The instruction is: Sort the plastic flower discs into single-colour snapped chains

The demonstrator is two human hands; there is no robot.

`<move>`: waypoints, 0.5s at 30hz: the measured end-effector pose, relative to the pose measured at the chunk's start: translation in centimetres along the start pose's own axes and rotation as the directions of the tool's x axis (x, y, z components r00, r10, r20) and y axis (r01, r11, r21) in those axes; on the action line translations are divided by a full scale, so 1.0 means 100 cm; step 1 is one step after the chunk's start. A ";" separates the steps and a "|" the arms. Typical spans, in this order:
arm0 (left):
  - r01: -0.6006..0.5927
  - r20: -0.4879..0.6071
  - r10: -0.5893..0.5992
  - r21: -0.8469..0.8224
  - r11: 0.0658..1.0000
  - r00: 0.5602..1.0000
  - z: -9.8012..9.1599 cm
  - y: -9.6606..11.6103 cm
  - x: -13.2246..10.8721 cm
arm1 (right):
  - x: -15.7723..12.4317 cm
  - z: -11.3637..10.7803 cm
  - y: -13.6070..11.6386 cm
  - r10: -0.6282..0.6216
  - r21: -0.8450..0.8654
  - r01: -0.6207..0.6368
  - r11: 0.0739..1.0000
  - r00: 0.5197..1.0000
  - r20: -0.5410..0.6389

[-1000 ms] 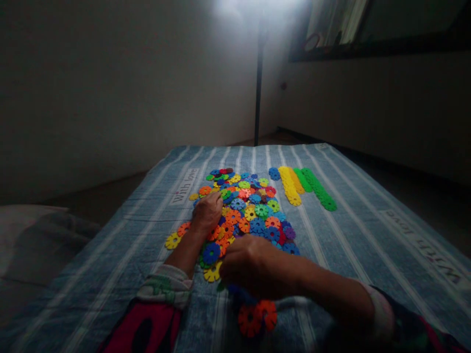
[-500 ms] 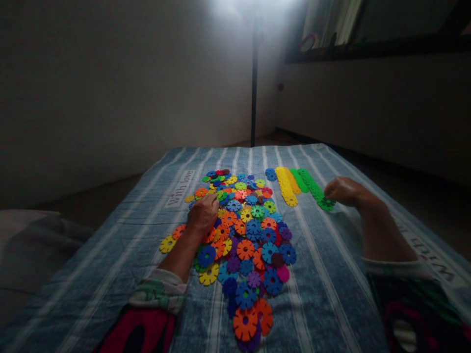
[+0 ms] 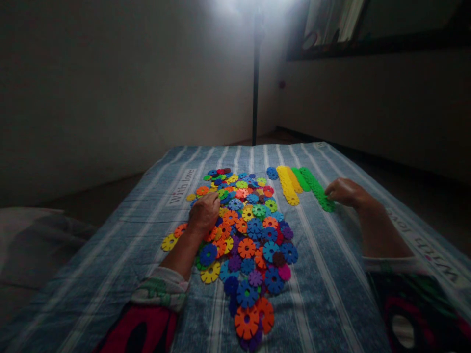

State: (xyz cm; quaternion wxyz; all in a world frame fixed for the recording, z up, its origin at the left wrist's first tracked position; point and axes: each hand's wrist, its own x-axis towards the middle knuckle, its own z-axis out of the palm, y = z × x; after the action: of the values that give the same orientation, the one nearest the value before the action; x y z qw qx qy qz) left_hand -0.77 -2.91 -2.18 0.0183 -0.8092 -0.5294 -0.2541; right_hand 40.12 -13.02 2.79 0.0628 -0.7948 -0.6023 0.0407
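A heap of colourful plastic snowflake discs (image 3: 247,247) with notched rims lies over the middle of the cloth. My left hand (image 3: 205,213) rests on the heap's left side, its fingers curled together; whatever they hold is hidden beneath them. To the right, my right hand (image 3: 345,191) is closed in a pinch at the near end of a long row of overlapping green snowflake discs (image 3: 315,187). Its fingertips touch the green disc there and partly cover it. Left of that row lie a shorter green row (image 3: 301,180) and two yellow rows (image 3: 287,185).
A small blue stack of discs (image 3: 272,172) sits at the far end of the rows. The blue striped cloth (image 3: 140,245) covers the surface. Behind its far edge stands a dark pole (image 3: 255,98) beneath a bright light. Pale fabric (image 3: 33,235) is at the left.
My right fingertips have shifted slightly at the near end of the long green row. My left hand stays in nearly the same place on the heap. The view has moved a little.
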 end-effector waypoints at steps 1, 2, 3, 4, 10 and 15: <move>-0.001 0.003 0.001 -0.002 1.000 1.000 0.000 0.000 0.000 | 0.000 -0.001 0.001 0.018 -0.023 -0.018 1.000 1.000 0.014; -0.002 0.006 0.002 -0.005 1.000 1.000 0.001 0.000 0.000 | 0.000 -0.002 0.001 0.034 -0.047 -0.033 0.998 0.999 0.033; 0.000 0.006 0.000 -0.008 1.000 1.000 0.001 -0.001 0.000 | 0.001 -0.003 0.001 0.045 -0.070 -0.042 0.997 0.998 0.053; 0.002 0.005 -0.002 -0.010 1.000 1.000 0.001 -0.001 0.000 | 0.001 -0.004 0.001 0.050 -0.087 -0.044 0.995 0.996 0.069; 0.000 -0.008 0.000 -0.026 1.000 1.000 0.002 -0.001 0.000 | -0.002 -0.011 -0.016 0.012 -0.098 0.000 0.995 0.993 0.121; 0.021 0.005 -0.021 -0.026 0.999 1.000 0.000 0.001 -0.001 | -0.015 -0.012 -0.069 -0.164 0.052 0.158 0.986 0.977 0.133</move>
State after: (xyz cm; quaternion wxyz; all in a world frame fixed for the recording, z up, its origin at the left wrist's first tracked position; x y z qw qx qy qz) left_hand -0.73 -3.03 -2.17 0.0035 -0.8044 -0.5345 -0.2592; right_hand 33.31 -12.69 4.93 0.0405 -0.7373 -0.6666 0.1023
